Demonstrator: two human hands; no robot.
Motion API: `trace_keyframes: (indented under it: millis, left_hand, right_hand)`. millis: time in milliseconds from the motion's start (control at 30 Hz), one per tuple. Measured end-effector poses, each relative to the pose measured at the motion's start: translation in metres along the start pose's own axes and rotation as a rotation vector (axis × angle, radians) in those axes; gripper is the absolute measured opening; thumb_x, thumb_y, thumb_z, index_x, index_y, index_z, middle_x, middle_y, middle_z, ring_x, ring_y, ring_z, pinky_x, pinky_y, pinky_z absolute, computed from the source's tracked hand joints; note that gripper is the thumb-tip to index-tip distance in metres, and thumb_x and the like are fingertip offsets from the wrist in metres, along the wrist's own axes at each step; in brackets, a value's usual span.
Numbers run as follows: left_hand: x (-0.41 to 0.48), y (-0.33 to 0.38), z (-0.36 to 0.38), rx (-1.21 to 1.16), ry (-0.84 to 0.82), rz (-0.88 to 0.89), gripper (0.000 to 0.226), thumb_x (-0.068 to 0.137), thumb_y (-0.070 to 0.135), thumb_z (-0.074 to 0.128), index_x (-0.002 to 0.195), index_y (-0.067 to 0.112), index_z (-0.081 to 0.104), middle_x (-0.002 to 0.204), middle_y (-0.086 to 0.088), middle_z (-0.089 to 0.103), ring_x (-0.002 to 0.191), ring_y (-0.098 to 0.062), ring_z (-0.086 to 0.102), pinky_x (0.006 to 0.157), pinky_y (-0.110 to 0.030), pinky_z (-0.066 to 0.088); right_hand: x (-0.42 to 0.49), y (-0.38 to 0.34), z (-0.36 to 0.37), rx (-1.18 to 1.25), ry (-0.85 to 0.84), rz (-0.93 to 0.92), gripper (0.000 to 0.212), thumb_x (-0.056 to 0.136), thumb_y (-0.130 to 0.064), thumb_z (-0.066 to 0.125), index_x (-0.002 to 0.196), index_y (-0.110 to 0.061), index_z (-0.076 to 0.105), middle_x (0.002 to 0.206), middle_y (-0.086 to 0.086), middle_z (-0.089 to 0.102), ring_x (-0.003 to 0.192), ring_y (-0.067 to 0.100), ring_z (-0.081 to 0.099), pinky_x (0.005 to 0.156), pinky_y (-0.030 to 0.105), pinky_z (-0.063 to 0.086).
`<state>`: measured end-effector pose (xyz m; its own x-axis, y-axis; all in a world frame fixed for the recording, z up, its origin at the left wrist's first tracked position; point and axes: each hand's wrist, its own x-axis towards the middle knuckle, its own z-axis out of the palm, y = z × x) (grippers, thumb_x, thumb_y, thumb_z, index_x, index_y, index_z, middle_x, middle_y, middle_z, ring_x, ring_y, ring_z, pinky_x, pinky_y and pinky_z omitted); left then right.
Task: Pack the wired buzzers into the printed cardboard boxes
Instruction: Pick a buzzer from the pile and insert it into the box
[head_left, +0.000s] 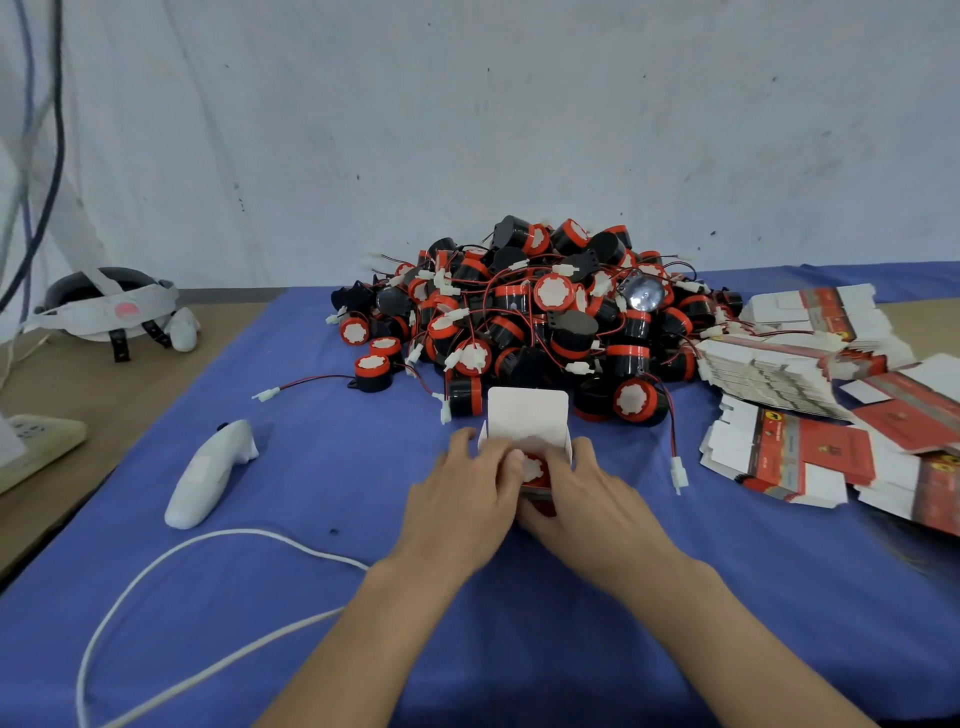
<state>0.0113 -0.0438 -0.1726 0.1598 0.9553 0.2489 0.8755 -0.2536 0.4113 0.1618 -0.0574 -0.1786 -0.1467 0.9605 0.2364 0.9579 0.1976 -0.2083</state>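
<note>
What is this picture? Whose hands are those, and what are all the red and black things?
No machine here, just a person. The camera sits on their head and looks down, so you see their own arms. The left hand and right hand both hold a small open box with one buzzer tucked inside. Behind it lies a big pile of buzzers with thin wires. On the right are flat boxes, not yet folded. A white controller and a white cable lie on the blue cloth.

Black-and-red buzzers (540, 312), red-printed white boxes (810, 441), blue cloth (322, 467).
</note>
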Motion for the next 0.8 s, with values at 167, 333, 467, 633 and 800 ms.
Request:
trace_keyframes:
  millis: [167, 333, 467, 633, 800]
  left_hand:
    - [0.007, 0.002, 0.006, 0.001, 0.005, -0.048, 0.034, 0.105, 0.047, 0.028, 0.122, 0.032, 0.054, 0.120, 0.003, 0.052, 0.103, -0.018, 0.055, 0.074, -0.035, 0.044]
    - [0.003, 0.003, 0.006, -0.005, 0.075, 0.005, 0.030, 0.105, 0.040, 0.032, 0.117, 0.027, 0.056, 0.117, 0.004, 0.047, 0.091, -0.016, 0.055, 0.069, -0.036, 0.051]
    - [-0.001, -0.001, 0.001, -0.038, 0.154, 0.076, 0.029, 0.103, 0.039, 0.040, 0.130, 0.031, 0.046, 0.126, 0.007, 0.048, 0.095, -0.017, 0.059, 0.068, -0.037, 0.051]
    - [-0.004, -0.007, -0.005, -0.102, 0.148, 0.108, 0.039, 0.102, 0.049, 0.041, 0.138, 0.038, 0.031, 0.114, 0.016, 0.060, 0.095, -0.010, 0.062, 0.073, -0.037, 0.054]
    - [0.000, -0.012, -0.006, -0.497, 0.084, -0.022, 0.031, 0.107, 0.041, 0.028, 0.130, 0.037, 0.048, 0.060, 0.018, 0.056, 0.058, -0.001, 0.053, 0.057, -0.025, 0.042]
  right_hand:
    - [0.000, -0.004, -0.001, -0.085, 0.022, -0.005, 0.054, 0.101, -0.059, 0.034, 0.144, -0.026, 0.040, 0.119, -0.001, 0.042, 0.084, 0.019, 0.062, 0.076, 0.029, 0.048]
    - [-0.001, 0.001, -0.002, -0.109, 0.029, -0.034, 0.054, 0.101, -0.058, 0.032, 0.145, -0.028, 0.038, 0.124, -0.002, 0.046, 0.096, 0.017, 0.059, 0.085, 0.031, 0.047]
    - [-0.008, 0.010, -0.002, 0.091, 0.017, -0.075, 0.054, 0.101, -0.054, 0.043, 0.148, -0.031, 0.030, 0.140, -0.004, 0.044, 0.107, 0.016, 0.062, 0.082, 0.030, 0.051]
    - [-0.008, 0.020, -0.005, 0.307, 0.091, -0.163, 0.058, 0.102, -0.048, 0.045, 0.147, -0.052, 0.009, 0.159, -0.010, 0.024, 0.090, 0.008, 0.062, 0.073, 0.034, 0.057]
    - [-0.006, 0.022, -0.009, 0.808, 0.121, -0.033, 0.036, 0.100, -0.060, 0.031, 0.136, -0.064, 0.029, 0.133, -0.032, 0.055, 0.111, 0.000, 0.061, 0.092, 0.032, 0.053]
